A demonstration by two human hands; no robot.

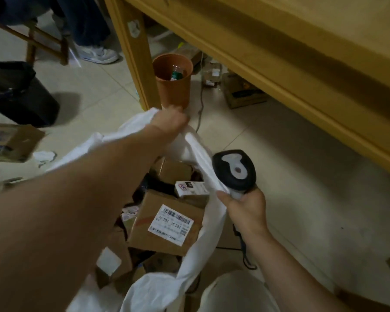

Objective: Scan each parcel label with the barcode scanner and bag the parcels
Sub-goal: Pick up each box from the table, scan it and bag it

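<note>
Just beyond bag [212,224], orange pot [173,91] sits nr table leg [133,52].

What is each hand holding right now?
Left hand: grips the far edge of the white bag.
Right hand: grips the barcode scanner, with the bag's near edge pinched too.

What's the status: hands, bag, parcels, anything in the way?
Left hand grips far rim of white bag. Right hand holds barcode scanner, pinching the bag's side rim too. Labelled box inside, label up. Bag mouth unobstructed.
</note>
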